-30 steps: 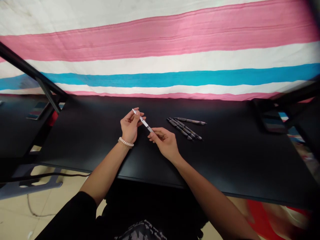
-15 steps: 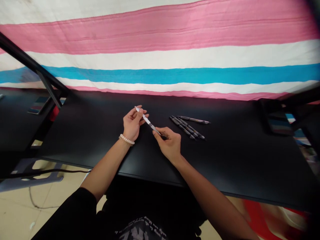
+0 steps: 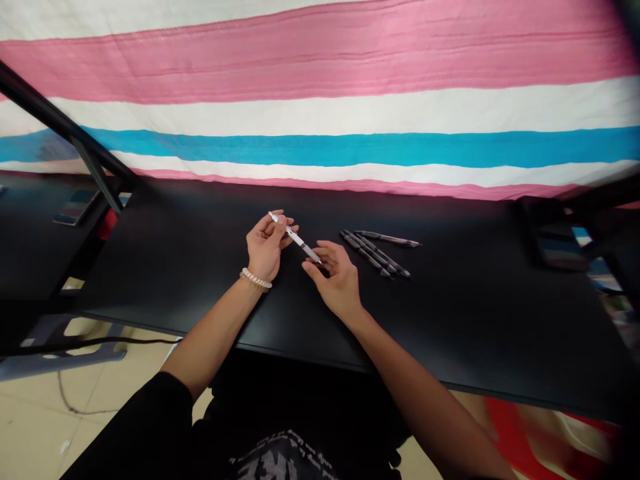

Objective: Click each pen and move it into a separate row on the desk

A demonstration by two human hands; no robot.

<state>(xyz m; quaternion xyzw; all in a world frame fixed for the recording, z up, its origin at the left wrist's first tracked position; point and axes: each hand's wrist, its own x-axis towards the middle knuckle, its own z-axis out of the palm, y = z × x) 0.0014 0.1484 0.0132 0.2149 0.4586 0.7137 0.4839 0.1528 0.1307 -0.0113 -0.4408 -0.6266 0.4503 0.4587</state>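
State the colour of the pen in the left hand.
Pen: mostly white, with a grey lower section. Shows best in the head view.

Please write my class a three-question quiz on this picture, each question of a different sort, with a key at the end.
1. True or false: the white pen lies loose on the black desk, with neither hand on it.
2. Multiple choice: which wrist wears the white coiled band? A) the left; B) the right; C) both.
3. Fill the gap: of the person's two hands, the ____ one is nearer the dark pens.

Key:
1. False; the left hand holds it.
2. A.
3. Right; the right hand is between them and the left hand.
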